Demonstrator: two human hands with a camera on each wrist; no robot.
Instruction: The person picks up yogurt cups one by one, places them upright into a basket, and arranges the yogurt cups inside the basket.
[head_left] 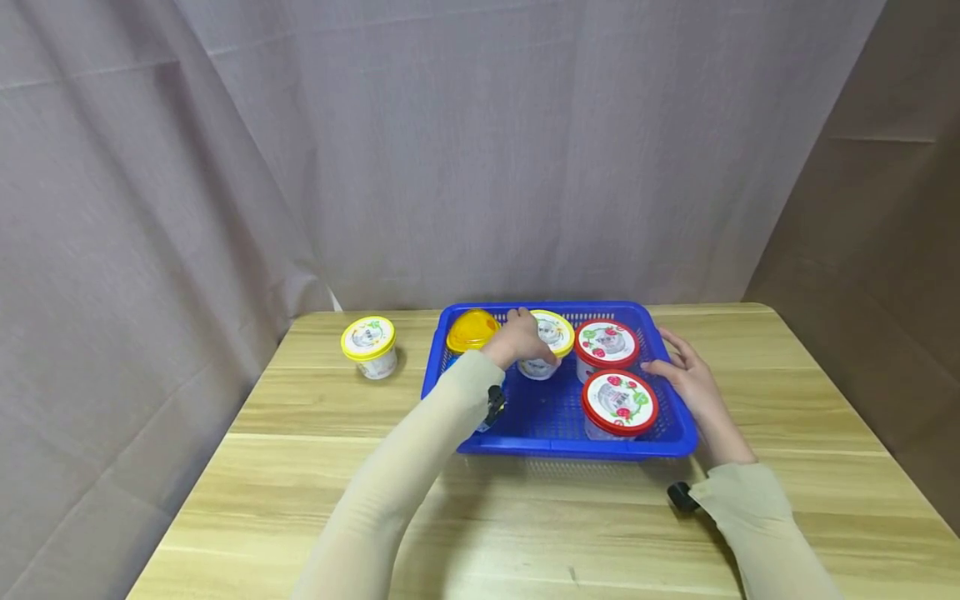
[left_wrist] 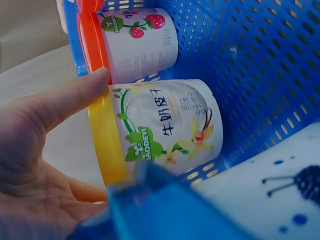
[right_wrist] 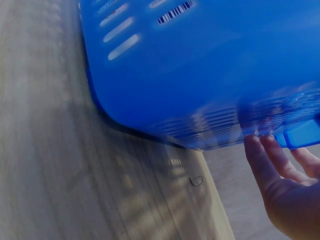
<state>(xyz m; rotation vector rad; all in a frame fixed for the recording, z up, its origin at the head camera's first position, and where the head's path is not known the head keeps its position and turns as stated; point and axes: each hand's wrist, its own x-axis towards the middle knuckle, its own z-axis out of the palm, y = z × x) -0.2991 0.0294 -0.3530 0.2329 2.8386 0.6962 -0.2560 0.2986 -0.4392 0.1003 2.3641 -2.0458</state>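
Observation:
In the head view, a blue plastic basket (head_left: 555,446) stands on the table with printed cups inside. My left hand (head_left: 522,340) reaches into it and grips a yellow-lidded cup (head_left: 553,332) by its lid. The left wrist view shows the thumb on one side of the yellow lid (left_wrist: 106,145) and fingers on the other. Two red-lidded strawberry cups (head_left: 607,343) (head_left: 620,402) stand at the basket's right end. There my right hand (head_left: 693,383) holds the basket, its thumb over the rim and fingertips (right_wrist: 252,142) against the outer side.
An amber-topped container (head_left: 472,329) stands in the basket's left end, partly hidden by my left arm. Left of the basket, another yellow-lidded cup (head_left: 370,342) stands on the wooden table (head_left: 300,458). A grey curtain (head_left: 480,150) hangs behind the table.

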